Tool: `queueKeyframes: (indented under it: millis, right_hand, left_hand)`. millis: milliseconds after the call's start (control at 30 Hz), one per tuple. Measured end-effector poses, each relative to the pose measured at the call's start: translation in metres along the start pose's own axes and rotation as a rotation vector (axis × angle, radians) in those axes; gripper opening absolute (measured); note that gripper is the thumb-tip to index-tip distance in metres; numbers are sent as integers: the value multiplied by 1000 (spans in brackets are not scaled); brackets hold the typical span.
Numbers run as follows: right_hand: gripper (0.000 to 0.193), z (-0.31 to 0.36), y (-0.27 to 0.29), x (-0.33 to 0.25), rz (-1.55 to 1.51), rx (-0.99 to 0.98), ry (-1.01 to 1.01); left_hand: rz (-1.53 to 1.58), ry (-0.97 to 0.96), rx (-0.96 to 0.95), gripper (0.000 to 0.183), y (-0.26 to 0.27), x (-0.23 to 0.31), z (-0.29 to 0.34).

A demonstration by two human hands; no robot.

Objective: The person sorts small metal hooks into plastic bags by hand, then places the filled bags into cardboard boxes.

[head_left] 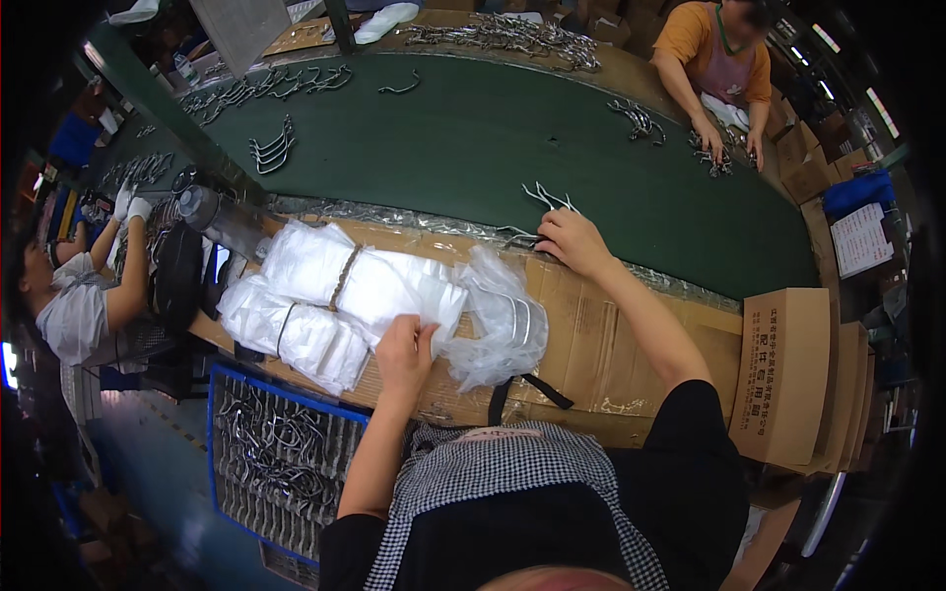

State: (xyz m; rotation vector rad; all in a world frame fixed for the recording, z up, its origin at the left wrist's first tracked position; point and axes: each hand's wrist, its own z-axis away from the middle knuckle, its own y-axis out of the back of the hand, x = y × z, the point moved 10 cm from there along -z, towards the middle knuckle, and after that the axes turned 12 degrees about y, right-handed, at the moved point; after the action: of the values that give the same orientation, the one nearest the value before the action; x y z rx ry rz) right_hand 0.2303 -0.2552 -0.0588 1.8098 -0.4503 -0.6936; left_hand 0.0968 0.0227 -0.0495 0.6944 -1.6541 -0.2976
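Note:
My left hand (404,357) is closed in a pinch at the edge of the white plastic bags (394,281), which lie in tied bundles on the cardboard-covered table. My right hand (574,242) reaches over the far edge of the cardboard, its fingers closed on curved metal handles (548,196) at the rim of the green belt. Its fingertips are partly hidden. Between my hands sits a crumpled clear plastic bag (485,325) with curved metal handles inside.
Across the green conveyor belt (443,128) lie groups of metal handles (273,148). A grey bottle (219,222) stands left of the bags. Cardboard boxes (785,374) stand at right, a blue crate (286,448) of metal parts at lower left. Co-workers handle parts at left and far right.

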Motion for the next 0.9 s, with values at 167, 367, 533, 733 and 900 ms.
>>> queueKeyframes:
  millis: [167, 367, 533, 733, 900]
  right_hand:
    - [15, -19, 19, -38, 114, 235, 131]
    - [8, -28, 32, -33, 16, 426, 94]
    - [4, -15, 76, -41, -1191, 695, -277]
    - [7, -17, 48, -128, -1792, 586, -264]
    - [12, 9, 93, -229, -99, 549, 565]
  left_hand:
    - [-32, -75, 99, 11, 18, 54, -19]
    - [11, -20, 146, 1, 40, 70, -32]
    - [55, -27, 112, 4, 36, 82, -31]
    - [107, -179, -49, 5, 25, 138, -11]
    - [160, -308, -120, 8, 27, 165, 19]
